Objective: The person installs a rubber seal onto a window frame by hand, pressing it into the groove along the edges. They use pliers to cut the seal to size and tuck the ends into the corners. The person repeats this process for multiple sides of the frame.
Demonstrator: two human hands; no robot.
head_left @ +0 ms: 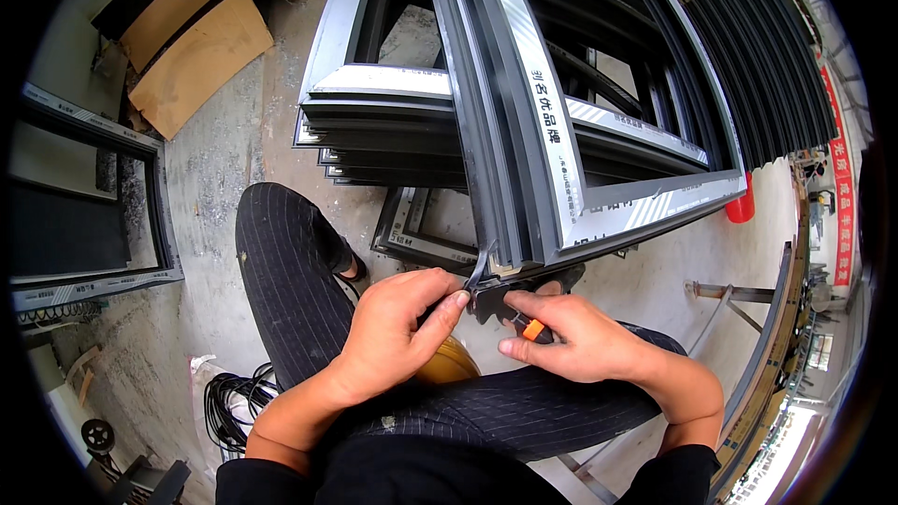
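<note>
At the near corner of the frames [552,159], the left grip [398,321] pinches a strip [481,267]; the right grip [585,341] clasps a black-and-orange tool [533,329].

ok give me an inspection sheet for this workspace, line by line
Surface: grey floor, scuffed and speckled
Job's things: stacked dark frames with printed white film; thin dark strip at the near corner; orange-and-black-handled tool
Clutter: open cardboard box, upper left
Hands: left hand pinches the strip; right hand grips the tool
Cables: coiled black cable, lower left
Surroundings: dark framed panel at left; red banner at far right
</note>
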